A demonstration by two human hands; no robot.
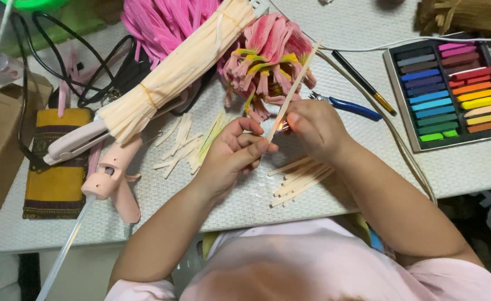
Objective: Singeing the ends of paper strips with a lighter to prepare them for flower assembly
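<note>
Head view: looked down at a white textured table point(468, 167) with both bare hands near its centre.
Held thing: one thin cream strip point(293, 92), pinched at its lower end between the two hands.
Long axis: strip ran diagonally, low end at the fingers, free end up and to the right over the pink-and-yellow flower pieces point(267, 56).
Left hand point(231, 156): fingers curled narrow, thumb and fingertips closed on the strip's low end from the left.
Right hand point(315, 128): fingers bunched tight on the same low end from the right, touching the strip just beside the left fingertips.
Nearer hand: both at the strip; right sat slightly higher along it.
Spare strips: loose cream sticks point(301, 181) lay on the table just below the right wrist; another scatter point(187, 147) left of the left hand.
Nearby: blue-handled pliers point(351, 106) just beyond the right hand; pink glue gun point(114, 178) well left; pastel chalk box point(451, 89) far right; tied cream bundle point(173, 72) upper left.
Hidden: exact pinch point covered by the fingers; a small bright glint there, could not tell what it was.
Cut off: bundle tops and objects at the upper edge out of frame.
</note>
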